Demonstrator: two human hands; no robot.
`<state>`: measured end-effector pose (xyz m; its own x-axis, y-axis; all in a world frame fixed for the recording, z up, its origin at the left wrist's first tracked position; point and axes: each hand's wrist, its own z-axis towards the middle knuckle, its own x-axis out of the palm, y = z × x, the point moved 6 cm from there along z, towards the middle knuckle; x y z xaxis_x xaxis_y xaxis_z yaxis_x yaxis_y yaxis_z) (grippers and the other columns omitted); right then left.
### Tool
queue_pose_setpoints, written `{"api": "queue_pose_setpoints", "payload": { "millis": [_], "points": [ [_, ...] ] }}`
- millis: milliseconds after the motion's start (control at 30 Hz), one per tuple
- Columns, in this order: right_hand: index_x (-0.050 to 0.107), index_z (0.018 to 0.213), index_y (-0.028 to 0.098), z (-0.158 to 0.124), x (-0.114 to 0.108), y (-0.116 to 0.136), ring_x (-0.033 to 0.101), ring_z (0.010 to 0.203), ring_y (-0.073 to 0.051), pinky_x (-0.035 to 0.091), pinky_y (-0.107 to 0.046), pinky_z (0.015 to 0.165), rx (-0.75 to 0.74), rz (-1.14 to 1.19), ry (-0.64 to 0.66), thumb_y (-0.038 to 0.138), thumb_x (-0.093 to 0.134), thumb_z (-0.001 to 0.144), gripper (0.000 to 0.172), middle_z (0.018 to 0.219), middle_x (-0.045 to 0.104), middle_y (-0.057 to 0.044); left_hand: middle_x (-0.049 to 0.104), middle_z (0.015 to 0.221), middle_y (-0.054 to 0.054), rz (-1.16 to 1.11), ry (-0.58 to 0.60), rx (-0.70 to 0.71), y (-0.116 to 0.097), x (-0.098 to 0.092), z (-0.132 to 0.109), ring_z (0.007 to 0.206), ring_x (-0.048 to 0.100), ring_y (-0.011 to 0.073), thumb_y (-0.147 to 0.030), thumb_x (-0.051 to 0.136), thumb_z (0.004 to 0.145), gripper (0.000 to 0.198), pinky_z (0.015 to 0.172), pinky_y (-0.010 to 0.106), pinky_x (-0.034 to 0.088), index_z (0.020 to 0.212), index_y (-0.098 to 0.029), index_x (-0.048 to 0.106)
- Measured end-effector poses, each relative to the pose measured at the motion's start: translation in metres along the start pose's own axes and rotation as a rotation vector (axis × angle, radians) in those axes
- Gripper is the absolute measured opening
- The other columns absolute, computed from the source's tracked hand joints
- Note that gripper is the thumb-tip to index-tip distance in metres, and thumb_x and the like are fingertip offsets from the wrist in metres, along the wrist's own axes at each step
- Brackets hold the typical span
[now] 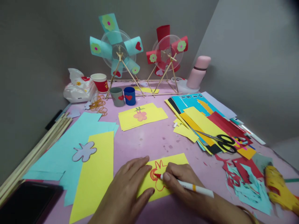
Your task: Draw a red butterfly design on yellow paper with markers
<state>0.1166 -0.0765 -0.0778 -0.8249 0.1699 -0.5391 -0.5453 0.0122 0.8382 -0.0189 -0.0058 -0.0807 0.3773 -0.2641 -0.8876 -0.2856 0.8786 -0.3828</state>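
Observation:
My right hand point(179, 183) grips a white felt-tip marker point(197, 188). Its red tip touches a red butterfly outline point(153, 175) on a yellow paper card point(175, 158). Part of the outline's right side is hidden behind my fingers. My left hand point(133, 177) lies flat across the card's left side, fingers stretched out. Left of it is a long yellow paper strip point(94, 174), with a pale lilac butterfly cutout point(84, 151) overlapping its edge. Farther back, a pinkish-red butterfly point(140, 116) shows on stacked yellow cards point(126, 121).
Black-handled scissors point(225, 141) rest on coloured papers at right, near paper scraps point(249, 183) and a yellow glue gun point(277, 189). A phone point(28, 202) and wooden sticks point(35, 155) lie left. Blue point(112, 34) and red point(164, 32) paper wheels, small cups and a pink bottle point(198, 73) stand behind.

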Motion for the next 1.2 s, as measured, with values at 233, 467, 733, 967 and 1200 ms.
{"api": "queue_pose_setpoints", "payload": {
  "millis": [233,467,733,967,1200],
  "points": [
    [0.037,0.061,0.021,-0.001,-0.003,0.001,0.037,0.048,-0.01,0.026,-0.023,0.047,0.019,0.065,0.021,0.032,0.04,0.09,0.031,0.054,0.039,0.005,0.055,0.133,0.007,-0.005,0.002,-0.005,0.0,-0.001,0.0,0.118,0.051,0.0256,-0.034,0.056,0.086,0.037,0.092,0.046,0.051,0.122,-0.025,0.052],
    [0.035,0.06,0.022,-0.001,-0.005,0.002,0.035,0.048,-0.01,0.026,-0.024,0.047,0.063,0.085,0.027,0.03,0.038,0.089,0.03,0.053,0.037,0.006,0.055,0.133,0.006,0.002,0.012,-0.005,0.0,0.0,0.001,0.119,0.051,0.0253,-0.035,0.055,0.086,0.037,0.092,0.046,0.051,0.121,-0.025,0.052],
    [0.035,0.061,0.022,-0.006,-0.008,-0.004,0.035,0.05,-0.011,0.027,-0.024,0.048,0.107,0.134,-0.005,0.034,0.037,0.091,0.032,0.055,0.035,0.006,0.055,0.132,0.007,0.02,0.005,0.008,0.0,-0.002,0.001,0.118,0.052,0.0251,-0.034,0.055,0.086,0.037,0.091,0.046,0.052,0.122,-0.025,0.051],
    [0.036,0.063,0.023,-0.006,-0.011,-0.005,0.035,0.051,-0.011,0.027,-0.024,0.047,0.141,0.123,-0.076,0.034,0.037,0.092,0.031,0.055,0.035,0.006,0.055,0.132,0.008,0.001,0.005,0.001,-0.001,-0.002,0.0,0.118,0.052,0.0265,-0.032,0.055,0.086,0.037,0.091,0.047,0.052,0.122,-0.024,0.052],
    [0.034,0.063,0.023,-0.006,-0.008,-0.007,0.034,0.05,-0.011,0.026,-0.024,0.047,0.133,0.09,-0.068,0.033,0.036,0.092,0.031,0.056,0.034,0.006,0.055,0.133,0.007,-0.009,-0.008,-0.007,0.001,-0.001,-0.001,0.118,0.051,0.0265,-0.033,0.056,0.086,0.038,0.092,0.047,0.051,0.123,-0.026,0.052]
  ]
}}
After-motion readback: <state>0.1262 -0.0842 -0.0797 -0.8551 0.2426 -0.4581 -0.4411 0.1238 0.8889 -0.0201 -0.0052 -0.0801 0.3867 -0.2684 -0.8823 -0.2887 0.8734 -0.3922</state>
